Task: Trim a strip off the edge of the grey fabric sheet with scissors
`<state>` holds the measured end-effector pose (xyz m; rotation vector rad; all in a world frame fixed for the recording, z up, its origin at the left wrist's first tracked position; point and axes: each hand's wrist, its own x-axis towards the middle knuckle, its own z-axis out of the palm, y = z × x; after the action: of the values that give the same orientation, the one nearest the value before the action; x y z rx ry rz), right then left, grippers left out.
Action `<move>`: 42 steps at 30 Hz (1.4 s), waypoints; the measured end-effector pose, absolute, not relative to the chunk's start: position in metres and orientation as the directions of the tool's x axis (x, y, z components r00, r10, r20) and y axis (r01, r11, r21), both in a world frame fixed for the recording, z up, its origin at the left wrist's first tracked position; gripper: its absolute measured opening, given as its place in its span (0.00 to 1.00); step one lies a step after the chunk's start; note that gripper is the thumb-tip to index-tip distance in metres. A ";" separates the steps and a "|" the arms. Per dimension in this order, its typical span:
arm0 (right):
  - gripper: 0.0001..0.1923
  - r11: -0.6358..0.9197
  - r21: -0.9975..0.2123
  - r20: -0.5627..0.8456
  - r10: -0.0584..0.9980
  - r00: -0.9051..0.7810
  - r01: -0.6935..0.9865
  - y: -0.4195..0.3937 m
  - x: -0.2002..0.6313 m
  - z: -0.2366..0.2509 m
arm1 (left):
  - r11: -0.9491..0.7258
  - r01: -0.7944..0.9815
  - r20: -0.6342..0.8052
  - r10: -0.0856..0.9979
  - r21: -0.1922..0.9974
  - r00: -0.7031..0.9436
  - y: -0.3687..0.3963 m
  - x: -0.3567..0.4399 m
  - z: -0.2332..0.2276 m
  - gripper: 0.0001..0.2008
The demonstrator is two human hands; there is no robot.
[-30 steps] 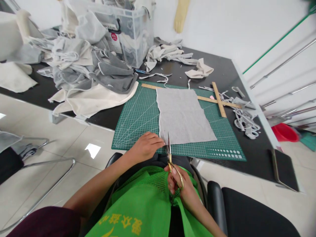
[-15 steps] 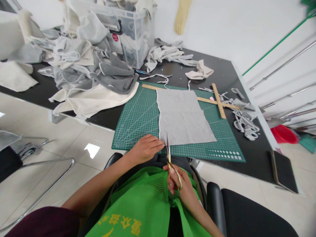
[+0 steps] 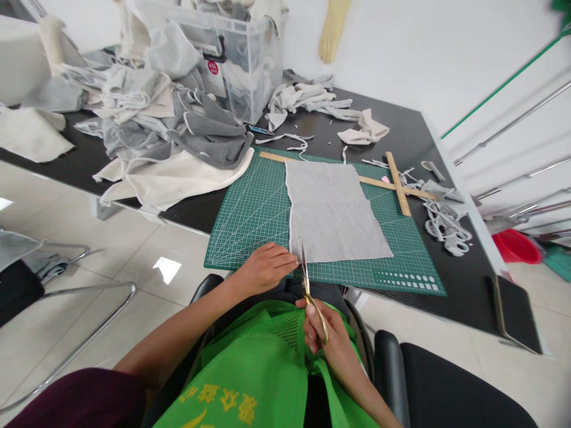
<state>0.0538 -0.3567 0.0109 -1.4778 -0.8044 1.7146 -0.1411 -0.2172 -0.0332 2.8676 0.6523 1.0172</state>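
Note:
A grey piece of cloth [image 3: 336,211] lies flat on the green cutting mat [image 3: 250,208], its near edge close to the mat's front. My right hand [image 3: 325,328] is closed round the gold handles of a pair of scissors [image 3: 306,284]. The blades point away from me and reach the cloth's near left corner. My left hand [image 3: 267,268] has its fingers together at that same corner, pinching the cloth edge just left of the blades. Part of the lower blade seems hidden by the cloth.
Two wooden rulers [image 3: 398,184] cross at the mat's right, one passing under the cloth. Cloth scraps [image 3: 446,226] lie beyond them. Grey and cream fabric [image 3: 178,172] is heaped left, by a clear plastic box [image 3: 254,71]. A dark phone-like slab [image 3: 517,312] sits at the right edge.
The whole view has shifted slightly, so the table's things appear a little further right. Both hands and the scissors stay in nearly the same place at the cloth's corner.

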 end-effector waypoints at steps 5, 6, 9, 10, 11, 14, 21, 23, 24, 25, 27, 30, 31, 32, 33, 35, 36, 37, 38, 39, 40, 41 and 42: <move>0.29 -0.545 -0.830 -0.539 0.838 -0.082 -0.118 -0.358 0.054 0.010 | -0.907 0.389 0.585 0.405 0.160 0.702 -0.217 -0.142 -0.034 0.14; 0.30 -0.546 -0.830 -0.540 0.838 -0.082 -0.116 -0.358 0.054 0.010 | -0.907 0.390 0.584 0.406 0.161 0.703 -0.217 -0.142 -0.034 0.14; 0.30 -0.542 -0.832 -0.536 0.840 -0.081 -0.118 -0.358 0.054 0.010 | -0.909 0.383 0.586 0.403 0.166 0.703 -0.218 -0.141 -0.033 0.13; 0.30 -0.539 -0.834 -0.533 0.842 -0.079 -0.118 -0.358 0.054 0.009 | -0.910 0.380 0.587 0.401 0.167 0.703 -0.218 -0.141 -0.033 0.13; 0.30 -0.538 -0.835 -0.533 0.843 -0.076 -0.116 -0.358 0.055 0.009 | -0.910 0.379 0.586 0.400 0.167 0.705 -0.218 -0.141 -0.033 0.13; 0.30 -0.537 -0.837 -0.532 0.843 -0.075 -0.105 -0.359 0.056 0.007 | -0.908 0.385 0.580 0.405 0.165 0.707 -0.218 -0.141 -0.032 0.14; 0.33 -0.541 -0.838 -0.537 0.841 -0.068 -0.069 -0.360 0.056 0.007 | -0.906 0.388 0.577 0.410 0.168 0.707 -0.218 -0.141 -0.033 0.14; 0.32 -0.536 -0.842 -0.531 0.844 -0.077 -0.061 -0.360 0.055 0.010 | -0.910 0.378 0.585 0.402 0.170 0.704 -0.218 -0.141 -0.032 0.13; 0.32 -0.533 -0.844 -0.528 0.845 -0.080 -0.059 -0.360 0.054 0.011 | -0.911 0.376 0.588 0.398 0.168 0.704 -0.218 -0.141 -0.032 0.13; 0.32 -0.531 -0.845 -0.526 0.846 -0.081 -0.058 -0.361 0.054 0.013 | -0.911 0.377 0.589 0.397 0.163 0.704 -0.218 -0.141 -0.032 0.13; 0.32 -0.530 -0.847 -0.525 0.847 -0.080 -0.052 -0.361 0.053 0.014 | -0.910 0.386 0.587 0.398 0.154 0.705 -0.218 -0.141 -0.032 0.12; 0.32 -0.526 -0.850 -0.521 0.849 -0.083 -0.039 -0.363 0.053 0.012 | -0.907 0.394 0.579 0.403 0.150 0.708 -0.218 -0.141 -0.032 0.12; 0.32 -0.524 -0.851 -0.520 0.850 -0.088 -0.035 -0.363 0.053 0.011 | -0.907 0.393 0.577 0.403 0.151 0.710 -0.218 -0.141 -0.033 0.12; 0.32 -0.522 -0.852 -0.518 0.850 -0.092 -0.028 -0.364 0.054 0.009 | -0.908 0.391 0.575 0.404 0.154 0.711 -0.218 -0.141 -0.033 0.12; 0.32 -0.520 -0.854 -0.516 0.851 -0.097 -0.020 -0.365 0.054 0.008 | -0.908 0.389 0.575 0.404 0.156 0.712 -0.218 -0.141 -0.034 0.12; 0.33 -0.518 -0.855 -0.515 0.850 -0.109 -0.004 -0.365 0.055 0.007 | -0.908 0.387 0.576 0.405 0.160 0.710 -0.219 -0.141 -0.035 0.12; 0.33 -0.518 -0.855 -0.515 0.850 -0.114 0.003 -0.366 0.055 0.007 | -0.908 0.386 0.578 0.405 0.163 0.709 -0.219 -0.141 -0.035 0.12; 0.33 -0.518 -0.855 -0.515 0.849 -0.119 0.008 -0.366 0.056 0.007 | -0.908 0.384 0.577 0.407 0.168 0.708 -0.219 -0.142 -0.036 0.12; 0.33 -0.518 -0.856 -0.515 0.848 -0.124 0.012 -0.366 0.056 0.007 | -0.907 0.383 0.577 0.410 0.175 0.706 -0.219 -0.142 -0.037 0.12; 0.33 -0.518 -0.855 -0.515 0.847 -0.128 0.015 -0.366 0.056 0.007 | -0.906 0.382 0.579 0.413 0.184 0.703 -0.219 -0.142 -0.038 0.12; 0.33 -0.517 -0.856 -0.515 0.847 -0.130 0.017 -0.366 0.057 0.007 | -0.906 0.378 0.583 0.414 0.191 0.699 -0.219 -0.141 -0.039 0.12; 0.33 -0.514 -0.857 -0.512 0.849 -0.129 0.018 -0.366 0.057 0.006 | -0.908 0.370 0.591 0.410 0.195 0.695 -0.218 -0.141 -0.040 0.13; 0.34 -0.511 -0.859 -0.509 0.851 -0.129 0.018 -0.366 0.058 0.005 | -0.912 0.359 0.601 0.402 0.198 0.690 -0.218 -0.141 -0.041 0.13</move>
<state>0.0576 -0.3664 0.0048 -1.5158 -0.9898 1.7085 -0.1408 -0.2178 -0.0412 2.8287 0.6379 1.0296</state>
